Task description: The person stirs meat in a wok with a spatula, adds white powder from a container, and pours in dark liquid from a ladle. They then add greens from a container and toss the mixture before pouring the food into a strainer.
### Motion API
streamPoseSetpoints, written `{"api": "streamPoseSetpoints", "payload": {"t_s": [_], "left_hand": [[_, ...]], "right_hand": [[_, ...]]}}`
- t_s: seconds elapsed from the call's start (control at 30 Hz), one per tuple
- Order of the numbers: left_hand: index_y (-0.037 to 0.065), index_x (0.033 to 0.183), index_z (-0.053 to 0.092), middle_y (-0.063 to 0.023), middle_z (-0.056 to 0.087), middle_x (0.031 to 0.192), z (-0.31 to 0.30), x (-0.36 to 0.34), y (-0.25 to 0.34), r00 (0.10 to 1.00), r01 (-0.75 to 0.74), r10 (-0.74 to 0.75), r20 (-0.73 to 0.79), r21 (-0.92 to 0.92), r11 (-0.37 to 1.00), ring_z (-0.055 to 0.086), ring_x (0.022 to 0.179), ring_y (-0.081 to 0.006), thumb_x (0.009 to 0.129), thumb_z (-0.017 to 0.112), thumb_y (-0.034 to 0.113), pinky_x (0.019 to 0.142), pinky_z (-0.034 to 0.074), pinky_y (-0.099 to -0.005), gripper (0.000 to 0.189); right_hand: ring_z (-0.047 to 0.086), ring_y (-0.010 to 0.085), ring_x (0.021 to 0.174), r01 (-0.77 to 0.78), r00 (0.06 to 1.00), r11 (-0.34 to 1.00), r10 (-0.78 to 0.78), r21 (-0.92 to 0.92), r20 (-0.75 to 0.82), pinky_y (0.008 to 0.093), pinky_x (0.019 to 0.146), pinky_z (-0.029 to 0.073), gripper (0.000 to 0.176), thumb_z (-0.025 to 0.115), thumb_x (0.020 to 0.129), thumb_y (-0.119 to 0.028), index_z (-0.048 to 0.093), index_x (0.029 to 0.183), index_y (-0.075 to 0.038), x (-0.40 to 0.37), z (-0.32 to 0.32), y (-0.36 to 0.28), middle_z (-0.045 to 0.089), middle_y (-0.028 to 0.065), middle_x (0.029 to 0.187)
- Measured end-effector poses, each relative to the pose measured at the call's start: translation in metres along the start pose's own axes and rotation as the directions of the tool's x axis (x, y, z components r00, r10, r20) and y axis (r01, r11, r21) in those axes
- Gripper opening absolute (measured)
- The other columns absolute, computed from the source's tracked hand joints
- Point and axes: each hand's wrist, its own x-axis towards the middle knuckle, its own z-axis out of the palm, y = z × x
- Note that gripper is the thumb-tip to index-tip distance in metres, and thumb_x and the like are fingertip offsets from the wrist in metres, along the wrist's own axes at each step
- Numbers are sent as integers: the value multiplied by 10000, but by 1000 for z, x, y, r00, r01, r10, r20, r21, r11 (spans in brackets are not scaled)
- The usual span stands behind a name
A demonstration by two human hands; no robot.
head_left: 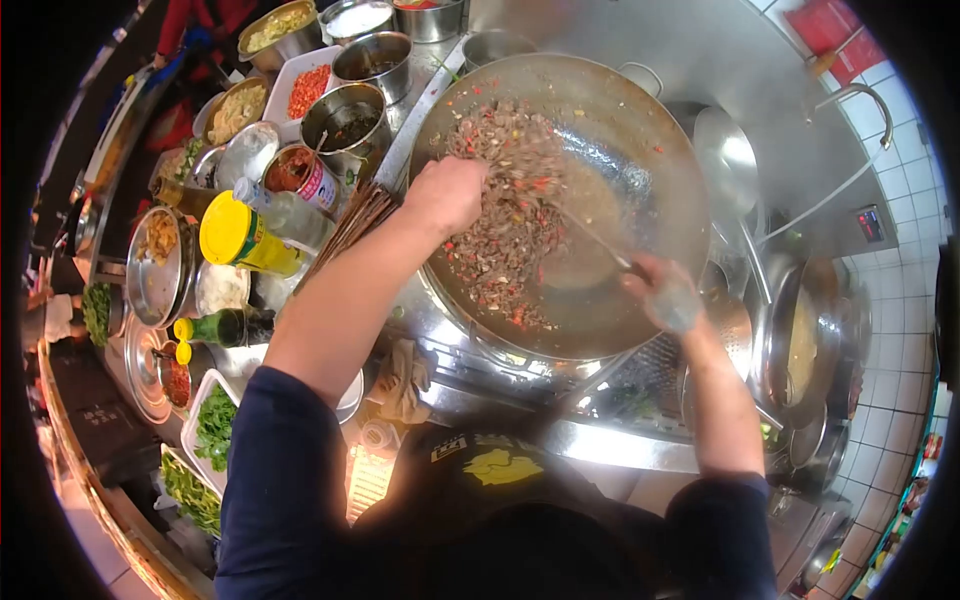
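Observation:
A large wok [620, 120] holds a heap of dark chopped meat with red pepper bits [500, 240], piled toward its left side. My right hand [668, 292] is closed around the handle of a long-handled metal cooking utensil [597, 234], which slants up and left into the meat; its head is buried there. My left hand [450, 195] is a fist over the wok's left part, right at the edge of the heap. Food just beyond its knuckles is smeared by motion. I cannot tell what the left fingers hold.
Left of the wok stand metal pots [346, 118], a tray of chopped red chili [308, 90], a yellow-lidded tub [240, 235], a green bottle [225, 327] and a bundle of thin sticks [352, 228]. A big ladle [725, 150] and a faucet [865, 95] are at right. Steam drifts at upper right.

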Motion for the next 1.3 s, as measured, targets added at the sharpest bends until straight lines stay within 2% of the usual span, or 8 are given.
{"api": "streamPoseSetpoints", "payload": {"t_s": [0.23, 0.43, 0.53, 0.63, 0.73, 1.03, 1.17, 1.3], "left_hand": [[63, 977, 650, -181, 665, 895, 46, -8, 21, 999, 0, -11, -36, -276, 961, 626, 837, -399, 816, 630, 255, 761, 503, -441, 251], [30, 917, 648, -66, 636, 731, 60, -17, 40, 997, 78, -49, 65, -599, 797, 594, 656, -178, 852, 661, 232, 624, 474, -340, 213], [39, 912, 645, 19, 595, 737, 55, -33, 51, 960, 278, -106, 259, -830, 483, 528, 631, -79, 893, 652, 197, 577, 449, -264, 159], [68, 942, 640, 44, 607, 802, 48, -56, 66, 961, 276, -55, 270, -944, 180, 533, 644, -66, 912, 650, 185, 580, 454, -233, 121], [88, 966, 632, 33, 625, 849, 53, -77, 74, 943, 315, -64, 326, -939, -139, 572, 702, -74, 904, 660, 162, 623, 498, -246, 101], [42, 919, 633, -18, 645, 840, 61, -112, 77, 958, 275, -73, 276, -961, -31, 609, 723, -95, 884, 679, 118, 659, 538, -251, 96], [-11, 916, 616, -45, 642, 806, 68, -119, 84, 999, 39, 21, 44, -980, 195, 606, 686, -103, 823, 706, 52, 604, 500, -235, 144], [-18, 918, 610, -70, 652, 793, 56, -118, 83, 972, 178, 124, 201, -968, 175, 620, 691, -113, 786, 675, -24, 612, 508, -251, 148]], "right_hand": [[656, 397, 852, -181, 981, 924, 148, -336, -123, 498, 761, 517, 410, 620, 848, -246, 563, 1253, -205, -51, -26, 23, 677, 205, 882], [658, 397, 833, -291, 956, 879, 258, -378, -136, 492, 759, 519, 392, 648, 833, -217, 594, 1221, -188, -71, -8, 63, 683, 194, 873], [659, 365, 816, 57, 898, 928, -209, -369, -388, 447, 762, 529, 344, 679, 808, -170, 645, 1149, -145, -67, 8, 60, 679, 184, 876], [681, 279, 822, 135, 942, 951, -36, 278, -334, 368, 738, 540, 274, 713, 813, -215, 695, 1044, -68, -50, 35, 7, 696, 151, 897], [688, 253, 811, 295, 920, 823, -107, 486, -376, 346, 730, 539, 346, 740, 806, -228, 674, 1079, -26, -44, 58, -48, 689, 163, 957], [648, 261, 648, 260, 932, 808, -68, 529, -355, 328, 629, 511, 239, 715, 752, -120, 681, 961, -10, -57, 87, -68, 667, 155, 762], [629, 158, 606, 148, 959, 774, 40, 615, -281, 291, 605, 503, 160, 673, 747, -64, 691, 893, -1, -67, 83, -64, 663, 126, 685], [593, 76, 614, 125, 976, 568, 79, 813, -205, 247, 588, 489, 134, 651, 752, -24, 688, 874, 20, -70, 92, -50, 685, 77, 712]]}}
